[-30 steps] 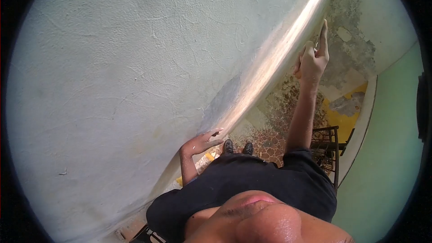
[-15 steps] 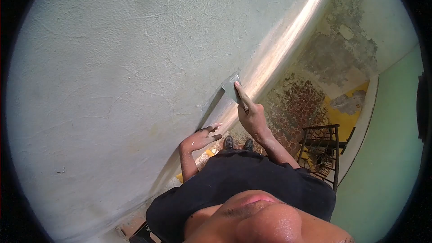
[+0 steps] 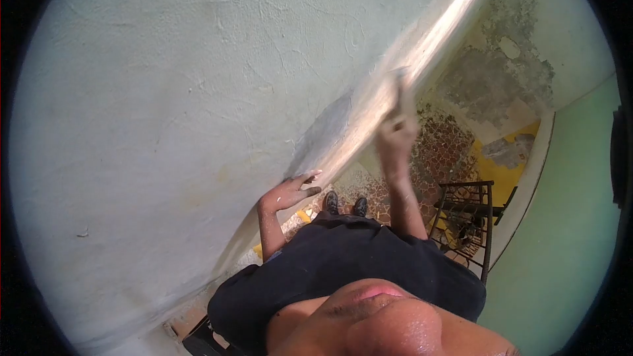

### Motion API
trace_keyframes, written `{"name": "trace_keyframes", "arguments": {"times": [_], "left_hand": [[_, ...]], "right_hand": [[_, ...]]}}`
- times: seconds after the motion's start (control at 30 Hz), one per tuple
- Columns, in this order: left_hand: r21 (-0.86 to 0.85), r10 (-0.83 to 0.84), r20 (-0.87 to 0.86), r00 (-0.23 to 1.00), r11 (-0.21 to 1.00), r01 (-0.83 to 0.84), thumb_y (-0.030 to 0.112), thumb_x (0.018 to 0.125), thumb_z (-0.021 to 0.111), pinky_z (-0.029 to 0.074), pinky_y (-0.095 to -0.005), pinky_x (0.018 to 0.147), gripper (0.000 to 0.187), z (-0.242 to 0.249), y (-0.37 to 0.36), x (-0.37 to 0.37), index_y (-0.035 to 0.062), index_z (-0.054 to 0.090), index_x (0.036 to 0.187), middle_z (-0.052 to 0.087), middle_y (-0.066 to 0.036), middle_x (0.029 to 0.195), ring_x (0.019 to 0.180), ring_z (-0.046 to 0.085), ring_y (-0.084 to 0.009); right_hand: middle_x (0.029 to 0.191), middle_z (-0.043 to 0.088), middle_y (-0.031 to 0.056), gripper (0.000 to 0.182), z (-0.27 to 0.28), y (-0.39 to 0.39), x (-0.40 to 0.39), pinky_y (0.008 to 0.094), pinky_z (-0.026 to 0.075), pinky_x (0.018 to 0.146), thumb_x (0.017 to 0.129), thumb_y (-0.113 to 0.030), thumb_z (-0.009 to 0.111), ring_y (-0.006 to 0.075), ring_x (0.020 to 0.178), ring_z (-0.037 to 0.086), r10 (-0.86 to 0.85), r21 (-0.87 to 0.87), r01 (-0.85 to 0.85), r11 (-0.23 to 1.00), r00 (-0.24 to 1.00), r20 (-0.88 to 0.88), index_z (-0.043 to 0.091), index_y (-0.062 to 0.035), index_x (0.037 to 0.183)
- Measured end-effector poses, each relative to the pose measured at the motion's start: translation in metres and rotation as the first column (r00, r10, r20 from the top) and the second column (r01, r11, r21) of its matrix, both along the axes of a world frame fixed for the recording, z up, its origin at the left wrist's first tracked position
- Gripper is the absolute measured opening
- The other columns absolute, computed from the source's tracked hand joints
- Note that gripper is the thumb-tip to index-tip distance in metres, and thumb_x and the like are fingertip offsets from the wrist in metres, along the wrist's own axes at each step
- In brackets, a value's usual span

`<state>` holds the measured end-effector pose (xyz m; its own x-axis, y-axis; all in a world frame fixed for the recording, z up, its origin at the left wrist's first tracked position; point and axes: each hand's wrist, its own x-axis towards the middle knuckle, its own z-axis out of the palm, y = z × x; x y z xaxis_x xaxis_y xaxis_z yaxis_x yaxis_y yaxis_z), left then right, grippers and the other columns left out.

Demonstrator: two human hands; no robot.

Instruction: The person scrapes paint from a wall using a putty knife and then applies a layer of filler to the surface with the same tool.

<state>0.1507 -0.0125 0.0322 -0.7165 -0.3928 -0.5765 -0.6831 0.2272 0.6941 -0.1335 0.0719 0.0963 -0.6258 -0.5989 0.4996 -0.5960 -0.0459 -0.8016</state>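
My right hand (image 3: 397,133) is smeared by motion in front of the sunlit strip of the wall. Its fingers wrap round a flat scraper (image 3: 401,78), which is blurred and seen nearly edge-on near the wall. Low on the pale, rough wall (image 3: 198,92), my left hand (image 3: 291,192) rests with its fingers apart and nothing held. White specks mark the left hand's skin.
A dark metal rack (image 3: 465,214) stands at the right on the patterned floor (image 3: 445,151). Beyond it rises a green wall (image 3: 560,224). Two shoes (image 3: 345,204) show below me. A dark object (image 3: 204,341) sits at the lower left.
My right hand has moved up and to the right with the scraper, from the shaded wall to the bright strip. The left hand stays at nearly the same spot.
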Motion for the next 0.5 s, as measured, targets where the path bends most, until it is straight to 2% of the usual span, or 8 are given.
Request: {"name": "trace_keyframes", "arguments": {"times": [0.03, 0.1, 0.17, 0.2, 0.27, 0.33, 0.4, 0.5], "left_hand": [[0.028, 0.04, -0.026, 0.999, 0.999, -0.039, 0.055, 0.099, 0.062, 0.042, -0.0403, 0.114, 0.071, 0.002, 0.003, 0.002, 0.0172, 0.043, 0.157, 0.056, -0.023, 0.148, 0.137, 0.054, -0.0351], [0.011, 0.006, -0.056, 0.998, 1.0, -0.005, 0.055, 0.099, 0.062, 0.041, -0.0399, 0.114, 0.072, -0.001, 0.002, 0.002, 0.0159, 0.043, 0.157, 0.056, -0.023, 0.148, 0.137, 0.054, -0.0345], [-0.006, -0.027, -0.086, 0.996, 1.0, 0.026, 0.055, 0.099, 0.063, 0.041, -0.0395, 0.114, 0.073, -0.001, -0.001, 0.001, 0.0145, 0.043, 0.157, 0.057, -0.022, 0.147, 0.137, 0.054, -0.0339], [-0.011, -0.03, -0.094, 0.995, 1.0, 0.03, 0.055, 0.1, 0.062, 0.041, -0.0395, 0.114, 0.073, -0.002, -0.002, 0.001, 0.0133, 0.044, 0.156, 0.056, -0.022, 0.147, 0.137, 0.054, -0.0337], [-0.014, -0.03, -0.105, 0.994, 0.999, 0.029, 0.055, 0.1, 0.062, 0.041, -0.0394, 0.114, 0.072, -0.002, 0.0, 0.001, 0.0122, 0.044, 0.156, 0.056, -0.022, 0.148, 0.138, 0.053, -0.0334], [-0.02, 0.009, -0.104, 0.995, 1.0, -0.011, 0.047, 0.101, 0.065, 0.041, -0.0388, 0.115, 0.068, -0.001, 0.002, 0.001, 0.0124, 0.044, 0.156, 0.058, -0.019, 0.146, 0.136, 0.054, -0.0291], [-0.005, 0.017, -0.074, 0.997, 1.0, -0.017, 0.046, 0.101, 0.065, 0.04, -0.0383, 0.115, 0.068, -0.003, 0.001, 0.0, 0.0125, 0.044, 0.156, 0.058, -0.019, 0.146, 0.136, 0.054, -0.0288], [0.008, 0.022, -0.037, 0.999, 1.0, -0.022, 0.046, 0.102, 0.065, 0.04, -0.0375, 0.115, 0.068, 0.0, 0.001, -0.002, 0.0136, 0.042, 0.157, 0.057, -0.019, 0.147, 0.136, 0.054, -0.0283]], "right_hand": [[0.155, 0.046, 0.0274, 0.063, 0.041, -0.007, -0.029, 0.0376, 0.057, 0.105, 0.093, 0.006, 0.04, 0.0377, 0.132, 0.059, -0.319, -0.26, 0.235, 0.937, 0.878, -0.356, 0.036, 0.0048, 0.156], [0.159, 0.044, 0.0181, 0.071, 0.066, 0.012, -0.078, 0.0421, 0.058, 0.104, 0.095, 0.011, 0.041, 0.0374, 0.135, 0.056, -0.341, -0.364, 0.303, 0.881, 0.939, -0.045, 0.038, -0.0148, 0.16], [0.16, 0.043, 0.0176, 0.063, 0.126, 0.037, -0.072, 0.0414, 0.058, 0.105, 0.1, 0.008, 0.041, 0.0388, 0.137, 0.054, -0.308, -0.042, 0.336, 0.941, 0.902, 0.301, 0.037, -0.0106, 0.159], [0.16, 0.043, 0.0176, 0.063, 0.113, 0.039, -0.083, 0.0414, 0.058, 0.105, 0.1, 0.008, 0.041, 0.0388, 0.137, 0.054, -0.308, -0.048, 0.337, 0.94, 0.903, 0.298, 0.037, -0.0106, 0.159], [0.157, 0.046, 0.019, 0.058, 0.058, 0.039, -0.117, 0.0299, 0.066, 0.084, 0.104, -0.001, 0.048, 0.0311, 0.121, 0.068, -0.27, -0.183, 0.209, 0.961, 0.86, -0.433, 0.036, -0.0138, 0.16], [0.152, 0.052, 0.0191, 0.058, 0.031, 0.04, -0.085, 0.026, 0.064, 0.058, 0.107, -0.01, 0.053, 0.0192, 0.091, 0.077, -0.014, 0.046, 0.029, 0.999, 0.953, -0.303, 0.036, -0.0227, 0.161], [0.123, 0.074, 0.0137, 0.061, -0.006, 0.034, -0.044, 0.0322, 0.057, 0.045, 0.106, -0.013, 0.055, 0.016, 0.068, 0.071, 0.179, 0.301, -0.085, 0.95, 0.937, -0.301, 0.036, -0.0338, 0.16], [0.102, 0.078, 0.0155, 0.063, -0.026, 0.026, -0.001, 0.0354, 0.053, 0.046, 0.102, -0.007, 0.058, 0.018, 0.055, 0.067, 0.296, 0.427, -0.182, 0.886, 0.93, -0.217, 0.044, -0.032, 0.157]]}}
